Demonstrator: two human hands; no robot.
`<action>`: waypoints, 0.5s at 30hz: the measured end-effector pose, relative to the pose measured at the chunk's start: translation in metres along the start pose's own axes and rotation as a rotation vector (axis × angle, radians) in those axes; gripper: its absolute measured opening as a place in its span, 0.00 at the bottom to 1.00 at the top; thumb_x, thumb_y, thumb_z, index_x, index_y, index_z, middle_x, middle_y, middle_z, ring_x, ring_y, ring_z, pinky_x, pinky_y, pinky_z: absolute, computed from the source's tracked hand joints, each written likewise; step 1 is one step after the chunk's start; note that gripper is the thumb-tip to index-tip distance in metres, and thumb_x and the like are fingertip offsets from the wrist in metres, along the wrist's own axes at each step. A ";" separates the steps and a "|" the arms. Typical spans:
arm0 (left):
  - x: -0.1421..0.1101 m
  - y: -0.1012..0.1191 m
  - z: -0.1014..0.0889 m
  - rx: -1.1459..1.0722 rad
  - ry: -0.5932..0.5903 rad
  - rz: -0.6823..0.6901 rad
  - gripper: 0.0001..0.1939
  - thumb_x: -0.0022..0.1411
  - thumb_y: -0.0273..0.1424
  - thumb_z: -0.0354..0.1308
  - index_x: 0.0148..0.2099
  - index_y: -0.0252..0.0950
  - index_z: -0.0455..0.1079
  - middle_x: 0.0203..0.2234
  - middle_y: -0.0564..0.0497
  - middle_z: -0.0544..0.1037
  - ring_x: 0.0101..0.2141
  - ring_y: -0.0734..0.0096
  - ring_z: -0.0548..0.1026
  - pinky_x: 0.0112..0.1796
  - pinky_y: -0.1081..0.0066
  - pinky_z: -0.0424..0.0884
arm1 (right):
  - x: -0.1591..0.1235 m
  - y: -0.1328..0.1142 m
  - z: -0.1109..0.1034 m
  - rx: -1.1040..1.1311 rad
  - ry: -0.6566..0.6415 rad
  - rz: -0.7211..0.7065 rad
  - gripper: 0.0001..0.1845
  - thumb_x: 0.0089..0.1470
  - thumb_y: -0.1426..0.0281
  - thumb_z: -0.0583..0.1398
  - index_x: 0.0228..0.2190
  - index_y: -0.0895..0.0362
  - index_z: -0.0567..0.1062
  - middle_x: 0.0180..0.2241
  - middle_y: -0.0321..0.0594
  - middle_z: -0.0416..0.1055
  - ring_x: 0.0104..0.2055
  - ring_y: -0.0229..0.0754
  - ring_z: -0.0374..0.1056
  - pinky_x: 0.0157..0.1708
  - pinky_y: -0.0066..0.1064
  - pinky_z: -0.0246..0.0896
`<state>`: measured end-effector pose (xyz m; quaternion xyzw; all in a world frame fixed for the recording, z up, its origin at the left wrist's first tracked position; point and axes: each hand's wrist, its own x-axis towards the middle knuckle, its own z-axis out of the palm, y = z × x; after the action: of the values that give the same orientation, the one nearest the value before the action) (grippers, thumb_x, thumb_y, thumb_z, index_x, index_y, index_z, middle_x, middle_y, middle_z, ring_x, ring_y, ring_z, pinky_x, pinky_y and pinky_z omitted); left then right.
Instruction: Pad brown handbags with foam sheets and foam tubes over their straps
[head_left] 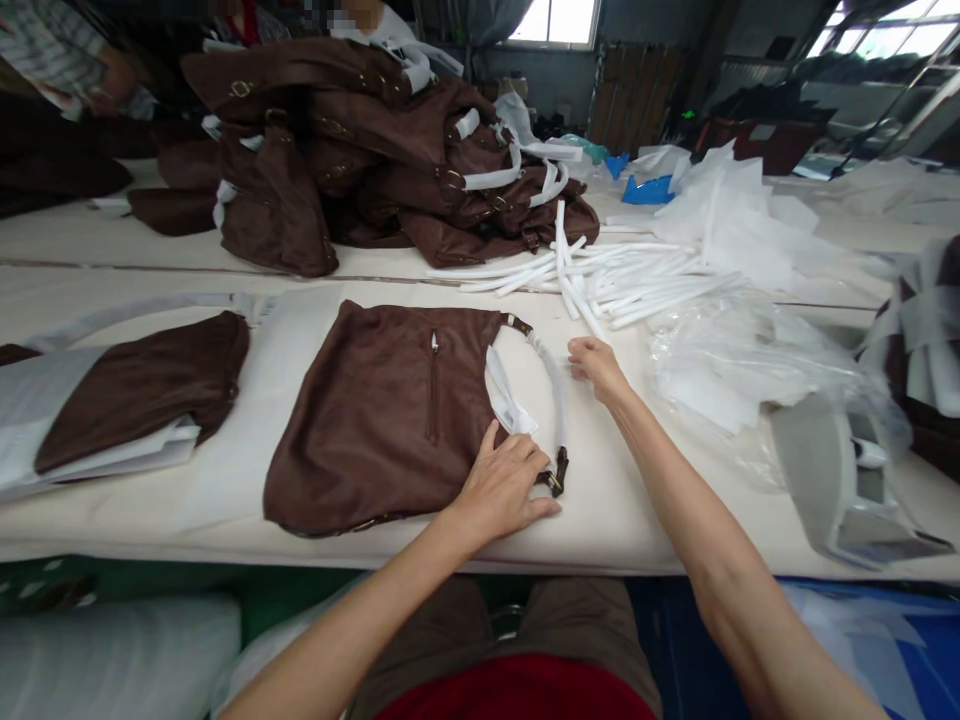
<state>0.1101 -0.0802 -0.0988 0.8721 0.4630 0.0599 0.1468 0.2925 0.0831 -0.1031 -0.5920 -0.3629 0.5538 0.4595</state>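
A brown handbag point(382, 410) lies flat on the table, its zipper point(433, 390) facing up and its opening toward the right. White wrapping covers most of its curved strap point(557, 385), which ends in dark tabs with metal rings. My left hand point(506, 485) rests palm down on the bag's near right corner, fingers stretched out, by the strap's lower end. White tag-like strips point(510, 400) show inside the strap's loop. Just right of the strap, my right hand point(598, 368) hovers with loosely bent fingers, holding nothing that I can see.
Another brown bag point(150, 380), partly wrapped in white sheet, lies at left. Behind are a heap of brown bags point(390, 150), white tubes point(600, 275) and white sheets point(750, 215). Clear plastic point(720, 370) and a grey tape dispenser point(825, 480) sit at right. A person point(67, 50) stands far left.
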 end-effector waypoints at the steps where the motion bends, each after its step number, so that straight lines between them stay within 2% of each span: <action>1: 0.000 -0.001 0.003 0.010 0.026 0.009 0.21 0.57 0.48 0.64 0.44 0.38 0.70 0.43 0.46 0.74 0.51 0.55 0.69 0.62 0.43 0.42 | -0.017 0.006 -0.010 -0.017 0.004 -0.026 0.02 0.54 0.71 0.60 0.32 0.58 0.72 0.31 0.35 0.71 0.27 0.31 0.66 0.24 0.20 0.60; 4: 0.002 -0.002 0.010 0.037 0.100 0.039 0.20 0.58 0.49 0.63 0.40 0.38 0.69 0.40 0.47 0.74 0.47 0.56 0.70 0.61 0.45 0.45 | -0.073 0.031 -0.032 -0.070 -0.031 -0.069 0.08 0.49 0.65 0.63 0.28 0.58 0.74 0.30 0.37 0.73 0.25 0.34 0.67 0.23 0.24 0.60; 6: 0.004 -0.002 0.012 0.060 0.123 0.051 0.19 0.58 0.49 0.63 0.38 0.37 0.69 0.37 0.48 0.74 0.45 0.57 0.70 0.60 0.47 0.48 | -0.106 0.051 -0.044 -0.140 -0.087 -0.088 0.12 0.47 0.61 0.63 0.26 0.58 0.74 0.25 0.37 0.72 0.22 0.36 0.64 0.22 0.26 0.59; 8: 0.005 -0.004 0.013 0.084 0.136 0.056 0.16 0.62 0.45 0.61 0.37 0.36 0.69 0.35 0.48 0.75 0.43 0.58 0.71 0.59 0.50 0.52 | -0.127 0.067 -0.056 -0.249 -0.121 -0.121 0.15 0.48 0.57 0.61 0.26 0.57 0.75 0.20 0.36 0.69 0.21 0.37 0.63 0.23 0.28 0.57; 11: 0.006 -0.006 0.014 0.108 0.153 0.057 0.12 0.67 0.39 0.57 0.37 0.36 0.69 0.33 0.48 0.75 0.40 0.60 0.71 0.55 0.55 0.56 | -0.132 0.074 -0.074 -0.407 -0.009 -0.230 0.16 0.52 0.56 0.58 0.29 0.56 0.75 0.20 0.35 0.68 0.25 0.41 0.64 0.28 0.31 0.59; 13: 0.006 -0.008 0.014 0.109 0.162 0.061 0.12 0.66 0.41 0.58 0.38 0.36 0.69 0.34 0.49 0.76 0.39 0.60 0.71 0.50 0.58 0.59 | -0.127 0.069 -0.083 -0.500 0.110 -0.348 0.15 0.53 0.58 0.56 0.29 0.55 0.75 0.25 0.38 0.71 0.29 0.43 0.66 0.33 0.32 0.60; 15: 0.006 -0.010 0.014 0.112 0.168 0.072 0.15 0.63 0.44 0.60 0.41 0.37 0.70 0.34 0.49 0.77 0.39 0.59 0.72 0.46 0.59 0.59 | -0.121 0.060 -0.090 -0.595 0.162 -0.457 0.13 0.54 0.60 0.55 0.30 0.55 0.75 0.30 0.40 0.73 0.33 0.44 0.67 0.37 0.33 0.60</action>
<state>0.1093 -0.0726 -0.1158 0.8868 0.4448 0.1120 0.0565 0.3615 -0.0621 -0.1239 -0.6452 -0.5930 0.2588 0.4064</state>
